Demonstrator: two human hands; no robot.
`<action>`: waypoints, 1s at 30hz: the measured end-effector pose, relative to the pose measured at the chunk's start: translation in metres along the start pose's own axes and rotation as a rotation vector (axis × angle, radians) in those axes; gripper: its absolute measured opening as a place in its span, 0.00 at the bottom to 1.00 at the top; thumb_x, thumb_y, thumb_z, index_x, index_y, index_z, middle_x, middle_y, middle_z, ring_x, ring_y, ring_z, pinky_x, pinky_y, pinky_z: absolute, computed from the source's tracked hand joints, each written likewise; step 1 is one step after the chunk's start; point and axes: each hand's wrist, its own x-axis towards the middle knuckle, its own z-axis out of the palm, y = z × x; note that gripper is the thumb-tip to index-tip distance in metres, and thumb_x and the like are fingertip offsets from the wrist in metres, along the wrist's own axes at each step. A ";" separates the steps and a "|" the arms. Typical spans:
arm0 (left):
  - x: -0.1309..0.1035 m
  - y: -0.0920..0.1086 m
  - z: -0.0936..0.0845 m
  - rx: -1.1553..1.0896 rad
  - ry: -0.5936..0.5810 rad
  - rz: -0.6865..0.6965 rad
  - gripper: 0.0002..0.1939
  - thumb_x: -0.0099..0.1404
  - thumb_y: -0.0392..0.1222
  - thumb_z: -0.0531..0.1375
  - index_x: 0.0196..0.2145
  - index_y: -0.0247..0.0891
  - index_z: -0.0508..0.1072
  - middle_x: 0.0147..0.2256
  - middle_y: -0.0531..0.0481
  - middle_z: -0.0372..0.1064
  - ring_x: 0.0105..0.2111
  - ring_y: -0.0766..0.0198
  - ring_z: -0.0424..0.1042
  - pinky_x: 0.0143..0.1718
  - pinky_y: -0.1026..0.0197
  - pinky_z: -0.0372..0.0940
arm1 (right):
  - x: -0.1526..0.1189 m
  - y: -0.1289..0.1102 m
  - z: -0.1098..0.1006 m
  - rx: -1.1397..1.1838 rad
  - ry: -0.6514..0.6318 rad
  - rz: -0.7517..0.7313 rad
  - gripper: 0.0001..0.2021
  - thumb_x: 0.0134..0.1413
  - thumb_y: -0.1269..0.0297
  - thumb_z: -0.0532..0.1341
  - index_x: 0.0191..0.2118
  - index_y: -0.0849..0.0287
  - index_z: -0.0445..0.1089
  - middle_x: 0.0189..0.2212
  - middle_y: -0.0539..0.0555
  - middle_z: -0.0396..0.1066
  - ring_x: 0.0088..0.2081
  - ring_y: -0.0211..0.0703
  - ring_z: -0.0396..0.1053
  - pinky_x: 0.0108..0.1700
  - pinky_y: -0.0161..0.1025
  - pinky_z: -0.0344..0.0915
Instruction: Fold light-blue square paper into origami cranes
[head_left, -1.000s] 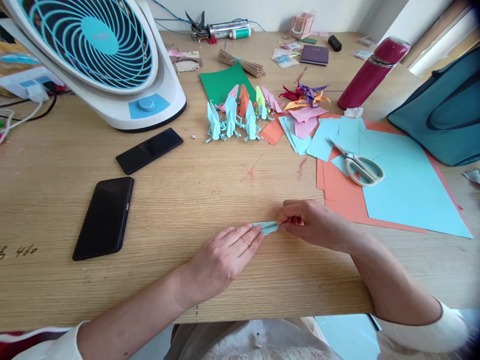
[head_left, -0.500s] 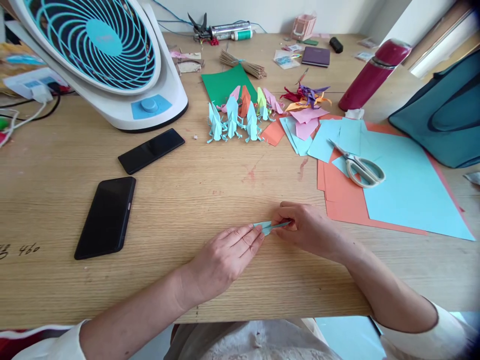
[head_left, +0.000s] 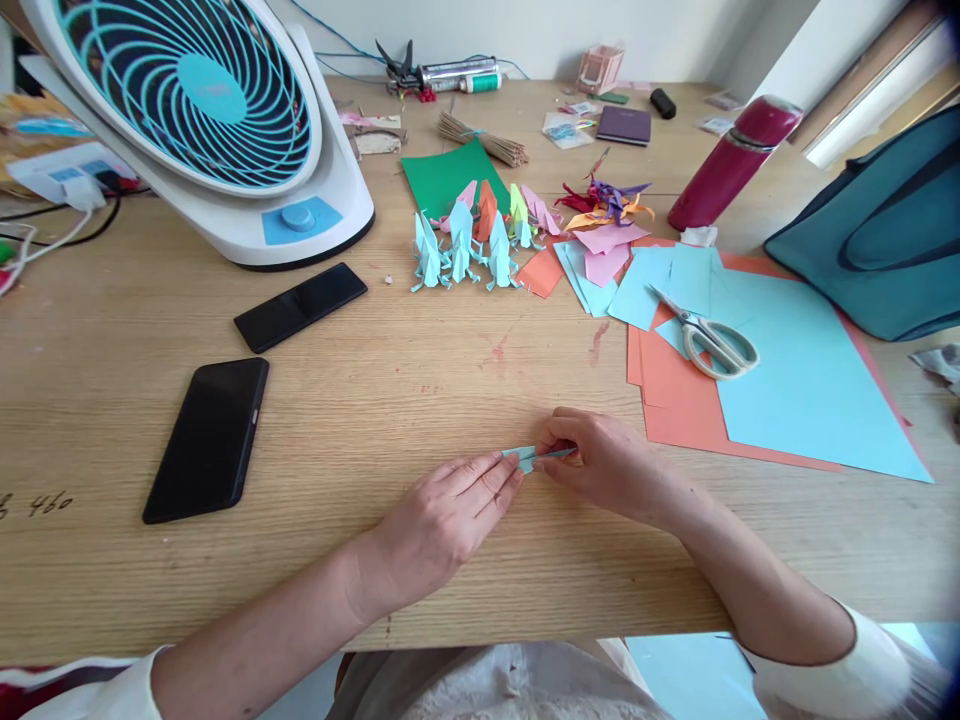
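"So, how far along is the folding?"

"Partway, I'd judge. The slim folded blue paper (head_left: 527, 462) lies on the table (head_left: 375, 400), nearer its near edge than its far edge, with one narrow end lifted between the fingers. Its shape is narrow and plain beside the finished-looking light-blue figures (head_left: 460, 245) standing toward the far edge, so shaping seems to be left."

"And the grips?"

"The left hand (head_left: 450, 515) is spread nearly flat, fingertips pressing the paper down. The right hand (head_left: 600, 460) pinches the other end between thumb and curled fingers; the exact crease under them I can't tell."

"Anything else half done?"

"Loose blue squares (head_left: 641, 288) lie toward the right edge, apparently cut but unfolded. The scissors (head_left: 720, 350) rest across the sheets there, touched by neither hand."

"What differs from the first frame?"

"Mostly the right hand. A second ago it pinched the tip, with more paper showing between the hands; now its fingers have come closer to the left ones, and the tip pokes out past them. The left hand presses as before, and the figures stand where they did, though the view has shifted a little."
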 end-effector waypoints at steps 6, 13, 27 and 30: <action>0.000 0.000 -0.002 0.007 -0.001 0.010 0.20 0.74 0.30 0.45 0.55 0.29 0.70 0.56 0.41 0.71 0.55 0.58 0.71 0.53 0.57 0.68 | 0.001 -0.013 0.004 -0.141 0.036 0.053 0.04 0.54 0.67 0.60 0.29 0.58 0.67 0.32 0.51 0.72 0.33 0.40 0.67 0.32 0.37 0.53; -0.001 0.000 0.003 -0.004 0.036 0.000 0.19 0.74 0.30 0.45 0.54 0.29 0.71 0.54 0.41 0.72 0.54 0.59 0.72 0.52 0.57 0.69 | -0.005 -0.017 0.009 -0.240 0.075 -0.005 0.03 0.57 0.69 0.57 0.32 0.59 0.66 0.33 0.54 0.70 0.34 0.42 0.67 0.34 0.38 0.54; 0.004 0.004 0.003 -0.021 -0.024 -0.050 0.18 0.73 0.32 0.50 0.56 0.30 0.69 0.53 0.42 0.73 0.51 0.57 0.71 0.50 0.56 0.68 | -0.005 -0.014 0.010 -0.187 0.090 -0.014 0.04 0.56 0.71 0.58 0.30 0.58 0.66 0.31 0.52 0.70 0.32 0.40 0.66 0.32 0.36 0.52; 0.006 0.006 0.001 -0.017 -0.083 -0.075 0.18 0.72 0.32 0.52 0.57 0.29 0.69 0.52 0.42 0.73 0.50 0.57 0.71 0.50 0.56 0.68 | -0.009 -0.007 0.013 -0.115 0.151 -0.074 0.05 0.56 0.73 0.59 0.30 0.58 0.65 0.30 0.50 0.68 0.32 0.39 0.65 0.33 0.35 0.54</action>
